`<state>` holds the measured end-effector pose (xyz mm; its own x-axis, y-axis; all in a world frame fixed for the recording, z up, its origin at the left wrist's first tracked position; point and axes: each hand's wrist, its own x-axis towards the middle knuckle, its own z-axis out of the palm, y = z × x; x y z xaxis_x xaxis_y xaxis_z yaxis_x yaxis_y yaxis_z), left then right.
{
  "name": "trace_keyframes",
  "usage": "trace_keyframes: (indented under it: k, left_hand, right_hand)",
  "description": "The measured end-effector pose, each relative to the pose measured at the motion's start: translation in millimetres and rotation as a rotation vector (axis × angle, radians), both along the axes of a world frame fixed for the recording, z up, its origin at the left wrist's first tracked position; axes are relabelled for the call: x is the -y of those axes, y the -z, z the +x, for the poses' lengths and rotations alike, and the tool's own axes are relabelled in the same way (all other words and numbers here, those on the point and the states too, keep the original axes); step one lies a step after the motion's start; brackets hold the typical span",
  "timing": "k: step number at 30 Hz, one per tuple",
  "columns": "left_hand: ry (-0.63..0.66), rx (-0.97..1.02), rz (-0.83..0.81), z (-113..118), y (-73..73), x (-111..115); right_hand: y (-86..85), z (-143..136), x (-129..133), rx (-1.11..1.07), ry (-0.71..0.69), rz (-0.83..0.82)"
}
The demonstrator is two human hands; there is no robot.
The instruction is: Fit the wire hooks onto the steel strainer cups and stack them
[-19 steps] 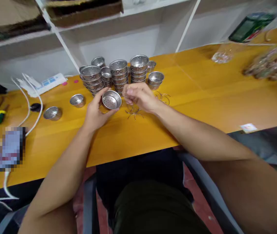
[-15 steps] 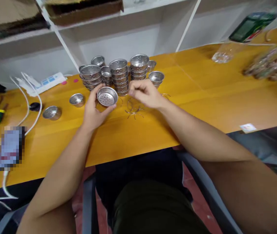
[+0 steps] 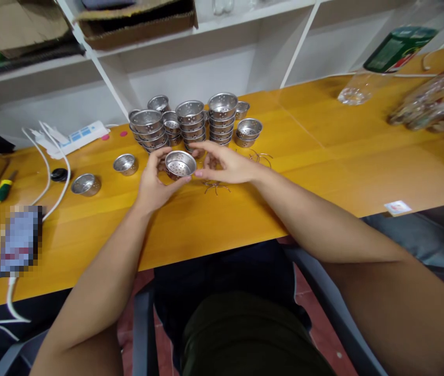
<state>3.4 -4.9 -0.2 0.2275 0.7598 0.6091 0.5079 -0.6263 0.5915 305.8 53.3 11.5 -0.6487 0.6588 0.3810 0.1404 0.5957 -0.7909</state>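
Observation:
My left hand [image 3: 156, 181] grips a small round perforated metal cup [image 3: 180, 163] from its left side, its open top tilted towards me. At the cup's right rim is my right hand [image 3: 222, 163], thumb and forefinger curved around that side and appearing to grip it. Whether a small part sits between those fingers is hidden. Behind the hands stand stacks of similar perforated cups [image 3: 190, 116]. Several thin curved wires [image 3: 216, 186] lie on the table under and beside my right hand.
Two single cups [image 3: 125, 164] sit to the left on the wooden table [image 3: 214, 230]. Further left are a power strip [image 3: 84, 137], white cables, a screwdriver [image 3: 0, 191] and a blurred-out device [image 3: 20, 241]. A plastic bottle [image 3: 386, 60] and a bag [image 3: 433, 99] are at the right.
My right hand has come down and left to the cup's right rim. The cup, in my left hand, has shifted slightly right and towards me.

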Motion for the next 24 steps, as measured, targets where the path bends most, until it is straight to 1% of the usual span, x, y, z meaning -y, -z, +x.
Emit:
trace_keyframes:
  k: [1, 3, 4, 6, 8, 9, 11, 13, 14, 15, 17, 19, 21, 24]
  left_hand:
    - [-0.004, -0.025, 0.006, 1, -1.4, 1]
    - [-0.007, -0.082, 0.047, 3, -4.1, 3]
    - [-0.009, -0.108, 0.075, 4, -5.3, 4]
    - [-0.018, -0.136, 0.108, 4, -7.0, 4]
    - [-0.026, -0.126, 0.105, 4, -7.3, 3]
    - [-0.023, -0.116, 0.1, 3, -7.1, 2]
    - [0.001, -0.102, 0.103, 2, -6.3, 1]
    - [0.029, -0.096, 0.119, 1, -5.7, 0]
    - [0.038, -0.094, 0.125, 1, -5.6, 0]
    - [0.04, -0.093, 0.126, 0, -5.8, 0]
    - [0.021, -0.092, 0.124, 1, -6.7, -1]
    - [-0.025, -0.089, 0.143, 1, -8.0, -2]
    - [-0.075, -0.08, 0.19, -2, -9.9, -3]
    - [-0.169, -0.057, 0.266, -15, -16.9, -6]
  right_hand:
    - [8.0, -10, 2, -0.053, -0.024, -0.031]
    - [18.7, -29, 8, -0.125, -0.012, -0.012]
    - [20.2, -36, 11, -0.147, 0.008, 0.026]
    - [14.4, -37, 14, -0.155, 0.064, 0.145]
    - [-0.5, -19, 10, -0.133, 0.181, 0.294]
    - [-9.4, -4, 4, -0.121, 0.276, 0.37]
    - [-25.0, 34, -15, -0.155, 0.532, 0.483]
    - [-32.6, 75, -39, -0.174, 0.759, 0.536]
    - [-32.7, 93, -52, -0.155, 0.834, 0.521]
    - [-30.7, 107, -63, -0.123, 0.896, 0.463]
    - [-23.2, 126, -79, 0.013, 0.916, 0.32]
    - [-15.6, 131, -86, 0.132, 0.902, 0.216]
    - [-11.4, 129, -85, 0.203, 0.889, 0.144]
    - [-9.3, 126, -82, 0.248, 0.875, 0.063]
